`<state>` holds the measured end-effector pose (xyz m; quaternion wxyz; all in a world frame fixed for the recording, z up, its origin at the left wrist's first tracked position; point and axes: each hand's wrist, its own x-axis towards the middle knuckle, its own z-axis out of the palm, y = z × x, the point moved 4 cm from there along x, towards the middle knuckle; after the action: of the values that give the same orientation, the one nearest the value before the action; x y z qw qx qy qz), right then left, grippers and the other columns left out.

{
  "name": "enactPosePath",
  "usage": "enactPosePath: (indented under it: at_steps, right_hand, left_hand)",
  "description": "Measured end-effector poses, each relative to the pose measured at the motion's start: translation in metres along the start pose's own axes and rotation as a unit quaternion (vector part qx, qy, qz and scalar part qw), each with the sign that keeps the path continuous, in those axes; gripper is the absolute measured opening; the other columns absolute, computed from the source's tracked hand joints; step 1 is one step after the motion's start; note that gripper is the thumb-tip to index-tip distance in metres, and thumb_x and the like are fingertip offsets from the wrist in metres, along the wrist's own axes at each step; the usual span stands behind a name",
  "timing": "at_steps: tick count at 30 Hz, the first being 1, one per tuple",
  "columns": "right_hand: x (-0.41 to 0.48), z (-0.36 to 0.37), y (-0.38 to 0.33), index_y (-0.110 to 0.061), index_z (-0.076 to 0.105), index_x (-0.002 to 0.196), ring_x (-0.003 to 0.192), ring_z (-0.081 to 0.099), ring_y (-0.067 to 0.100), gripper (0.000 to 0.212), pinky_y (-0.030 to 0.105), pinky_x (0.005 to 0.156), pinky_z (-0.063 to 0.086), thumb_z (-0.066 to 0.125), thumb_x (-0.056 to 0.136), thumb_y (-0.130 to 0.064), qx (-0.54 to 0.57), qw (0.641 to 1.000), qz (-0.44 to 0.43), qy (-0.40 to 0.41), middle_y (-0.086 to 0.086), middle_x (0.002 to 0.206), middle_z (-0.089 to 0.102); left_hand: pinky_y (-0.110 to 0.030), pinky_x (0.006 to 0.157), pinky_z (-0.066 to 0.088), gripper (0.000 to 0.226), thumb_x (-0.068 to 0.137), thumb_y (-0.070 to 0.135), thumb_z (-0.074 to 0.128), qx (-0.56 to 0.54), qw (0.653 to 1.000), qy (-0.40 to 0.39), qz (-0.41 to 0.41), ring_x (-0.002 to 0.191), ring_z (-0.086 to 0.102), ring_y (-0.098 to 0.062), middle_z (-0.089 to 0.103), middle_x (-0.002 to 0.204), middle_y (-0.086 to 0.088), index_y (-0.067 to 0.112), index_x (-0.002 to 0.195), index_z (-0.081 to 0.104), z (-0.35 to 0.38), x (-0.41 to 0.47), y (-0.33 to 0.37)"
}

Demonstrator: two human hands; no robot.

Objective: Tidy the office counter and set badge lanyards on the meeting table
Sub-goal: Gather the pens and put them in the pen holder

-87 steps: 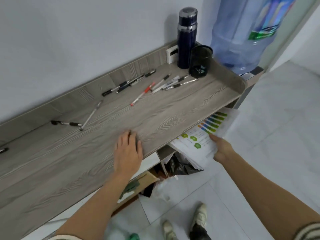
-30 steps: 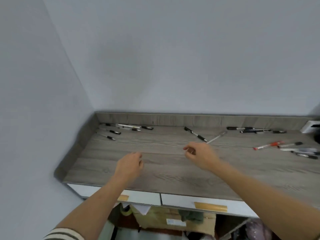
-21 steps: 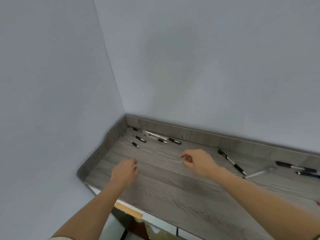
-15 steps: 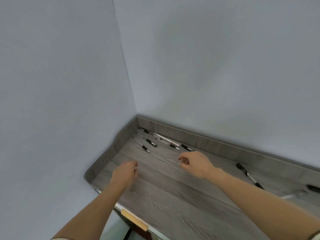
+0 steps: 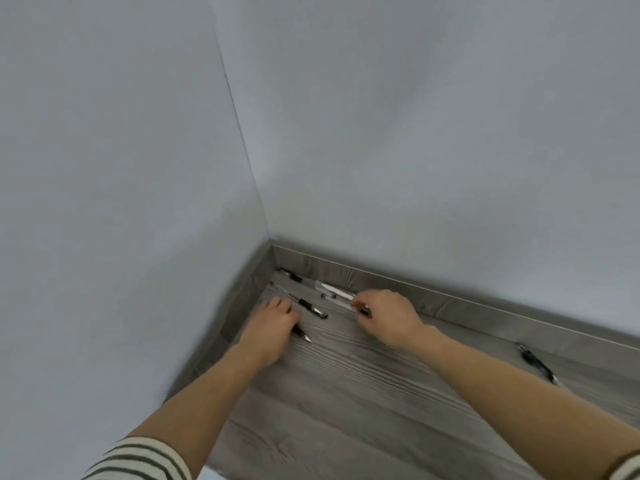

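Under left hand, dark pen half-hidden, right hand pinching white pen

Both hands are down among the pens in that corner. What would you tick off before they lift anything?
1. Left hand over the near pen: ok, only its tip shows.
2. Left grip closed: cannot tell.
3. Right hand at the white pen: ok, fingertips at its end; grip cannot tell.
4. Black pen between the hands reachable: ok.
5. Far pen on the counter gathered: not ok, it lies alone to the right.
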<state>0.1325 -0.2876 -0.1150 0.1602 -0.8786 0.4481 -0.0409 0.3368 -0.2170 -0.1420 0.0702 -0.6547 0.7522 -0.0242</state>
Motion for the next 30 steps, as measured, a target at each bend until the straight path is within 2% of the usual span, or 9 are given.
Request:
enactPosePath:
  at_steps: [2,5,8,12,15,18,22,26,30]
  right_hand:
    - [0.014,0.011,-0.004,-0.027,0.062,0.122,0.111,0.06,0.026,0.031,0.036,0.087,0.049,0.052,0.093,-0.033,-0.037,0.999,0.004,-0.022,-0.002,0.123,0.062]
    - [0.024,0.023,-0.006,-0.021,0.06,0.119,0.107,0.06,0.031,0.031,0.037,0.083,0.048,0.054,0.092,-0.035,-0.081,0.995,0.02,-0.057,0.005,0.119,0.06]
    - [0.03,0.029,-0.004,-0.018,0.062,0.109,0.102,0.062,0.032,0.024,0.037,0.079,0.048,0.054,0.092,-0.033,-0.084,0.993,0.032,-0.074,0.008,0.113,0.064]
    - [0.016,0.03,0.003,-0.018,0.059,0.105,0.1,0.062,0.032,0.023,0.037,0.077,0.048,0.052,0.09,-0.034,-0.079,0.992,0.028,-0.092,0.008,0.11,0.066]
    - [-0.002,0.025,0.008,-0.016,0.054,0.107,0.102,0.059,0.031,0.023,0.036,0.077,0.043,0.051,0.091,-0.032,-0.05,0.995,0.033,-0.081,0.008,0.114,0.061]
    - [-0.011,0.016,0.016,-0.015,0.05,0.113,0.104,0.058,0.031,0.022,0.037,0.081,0.042,0.046,0.094,-0.023,-0.024,0.998,0.037,-0.05,0.008,0.116,0.054]
    - [-0.007,0.011,0.014,-0.017,0.051,0.119,0.104,0.059,0.029,0.026,0.037,0.08,0.043,0.042,0.096,-0.024,-0.044,0.998,0.045,-0.009,0.004,0.12,0.054]
    - [0.011,0.01,0.002,-0.024,0.054,0.128,0.105,0.062,0.029,0.035,0.037,0.082,0.047,0.044,0.095,-0.031,-0.066,0.997,0.042,0.01,-0.001,0.124,0.055]
    - [0.027,0.019,-0.004,-0.022,0.056,0.13,0.107,0.061,0.031,0.036,0.039,0.084,0.049,0.047,0.096,-0.034,-0.098,0.994,0.043,-0.019,0.004,0.125,0.055]
  left_hand:
    - [-0.036,0.098,0.035,0.033,0.089,0.011,0.049,-0.004,1.0,-0.013,0.02,0.12,0.045,-0.026,0.053,0.125,-0.007,0.014,0.121,0.056,0.004,0.005,-0.004]
    - [-0.037,0.087,0.045,0.025,0.088,0.016,0.053,-0.073,0.996,-0.015,0.039,0.11,0.052,-0.025,0.054,0.117,-0.007,0.012,0.112,0.055,0.003,0.003,-0.013]
    - [-0.036,0.072,0.046,0.019,0.088,0.018,0.053,-0.152,0.988,0.022,-0.006,0.093,0.056,-0.024,0.05,0.107,-0.004,0.013,0.105,0.048,-0.001,0.004,-0.026]
    - [-0.041,0.072,0.046,0.02,0.082,0.002,0.052,-0.236,0.97,0.042,-0.047,0.09,0.051,-0.025,0.045,0.105,-0.005,0.011,0.1,0.047,0.001,0.014,-0.03]
    - [-0.035,0.071,0.043,0.026,0.078,0.001,0.054,-0.195,0.98,0.016,-0.034,0.099,0.049,-0.024,0.046,0.109,-0.004,0.012,0.102,0.049,0.004,0.023,-0.029]
    - [-0.036,0.077,0.045,0.027,0.08,0.009,0.055,-0.141,0.989,-0.011,-0.031,0.107,0.05,-0.025,0.049,0.115,-0.003,0.015,0.107,0.052,0.002,0.033,-0.025]
    - [-0.035,0.08,0.046,0.024,0.082,0.015,0.057,-0.12,0.991,-0.047,-0.038,0.108,0.056,-0.027,0.059,0.114,-0.005,0.015,0.106,0.056,0.004,0.04,-0.02]
    - [-0.033,0.073,0.049,0.023,0.075,0.02,0.065,-0.22,0.969,-0.082,-0.076,0.094,0.061,-0.025,0.065,0.099,-0.006,0.017,0.097,0.065,0.008,0.036,-0.024]
    - [-0.027,0.058,0.041,0.015,0.071,0.02,0.073,-0.358,0.918,-0.085,-0.147,0.074,0.061,-0.02,0.06,0.075,-0.001,0.013,0.08,0.064,0.011,0.023,-0.034]
